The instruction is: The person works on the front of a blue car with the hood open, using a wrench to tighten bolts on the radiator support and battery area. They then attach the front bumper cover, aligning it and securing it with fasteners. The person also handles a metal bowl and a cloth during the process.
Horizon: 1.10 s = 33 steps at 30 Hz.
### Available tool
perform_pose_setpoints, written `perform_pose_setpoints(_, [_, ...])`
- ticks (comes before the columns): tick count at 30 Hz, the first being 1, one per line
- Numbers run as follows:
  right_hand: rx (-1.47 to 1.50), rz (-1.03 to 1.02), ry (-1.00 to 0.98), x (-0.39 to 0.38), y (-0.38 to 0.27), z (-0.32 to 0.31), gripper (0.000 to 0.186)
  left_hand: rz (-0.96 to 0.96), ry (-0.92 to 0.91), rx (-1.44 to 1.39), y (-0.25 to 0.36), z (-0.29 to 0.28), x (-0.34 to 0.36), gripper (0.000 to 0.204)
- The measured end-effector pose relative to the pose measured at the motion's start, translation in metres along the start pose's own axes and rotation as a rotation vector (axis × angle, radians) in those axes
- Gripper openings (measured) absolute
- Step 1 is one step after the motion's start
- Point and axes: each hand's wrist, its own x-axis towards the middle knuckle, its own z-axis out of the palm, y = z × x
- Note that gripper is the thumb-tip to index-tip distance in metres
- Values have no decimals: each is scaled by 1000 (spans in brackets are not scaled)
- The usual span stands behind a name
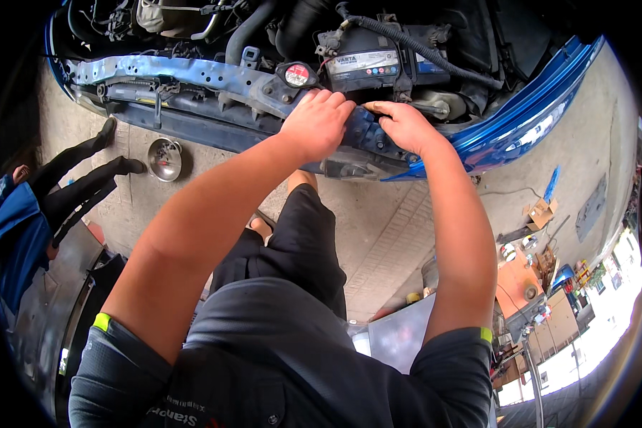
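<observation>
My left hand (319, 123) lies over the blue front crossmember (185, 75) of an opened car, just below a round black cap with a red and white label (297, 73). Its fingers curl around the metal edge; their tips are partly hidden. To the right, my right hand (406, 126) rests at the crossmember's end by the headlamp, one finger stretched left and apart from the thumb. I see nothing held in it. Behind both hands sits a dark car battery (367, 63) with a white label.
A ribbed black hose (428, 53) crosses the battery. The blue fender (535, 118) curves away right. On the floor at left stands a metal bowl (165, 159) with small parts, near another person's legs (78, 160). A cardboard box (542, 212) lies at right, beside a cluttered workbench (518, 282).
</observation>
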Motion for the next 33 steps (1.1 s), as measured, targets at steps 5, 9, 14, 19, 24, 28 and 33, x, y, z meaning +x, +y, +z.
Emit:
perform_pose_setpoints(5, [-49,-32,63,6,10,1,36,-62,114,-89,9,9,11,40])
perform_pose_setpoints(9, [-25,-40,102,8,18,2,31,-172,40,-237,25,16,30,39])
perform_pose_setpoints(14, [-93,-18,143,14,19,6,30,-244,18,-311,28,15,38,35])
perform_pose_setpoints(19, [-79,39,189,11,13,9,27,-83,385,-376,27,20,23,26])
perform_pose_setpoints(24, [4,-112,358,12,31,20,22,37,581,-368,40,4,-35,36])
perform_pose_setpoints(28, [24,-177,497,6,29,29,18,-8,527,-405,47,-4,-122,39])
perform_pose_setpoints(33, [-274,-327,688,-5,13,49,13,-434,472,-385,57,38,-284,36])
